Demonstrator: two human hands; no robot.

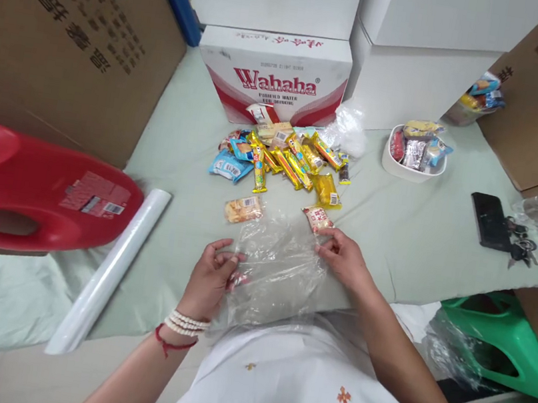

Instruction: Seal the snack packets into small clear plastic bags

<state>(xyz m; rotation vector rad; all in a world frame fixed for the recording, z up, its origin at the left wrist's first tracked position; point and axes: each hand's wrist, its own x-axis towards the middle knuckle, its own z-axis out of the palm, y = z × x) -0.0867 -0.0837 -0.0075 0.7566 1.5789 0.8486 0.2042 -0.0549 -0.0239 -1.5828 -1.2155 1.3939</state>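
Two grips: on the pale green cloth-covered table, the clear crinkled plastic bag lay flat at the near edge. Your left hand and right hand pinched its opposite sides. A small red-white snack packet sat just beside your right fingertips.

One clear plastic bag is seen at lower centre, with two single snack packets just above it. One white roll, one red jug, one white bowl, one black phone and two clear bottles are counted; the heaped packets cannot be.
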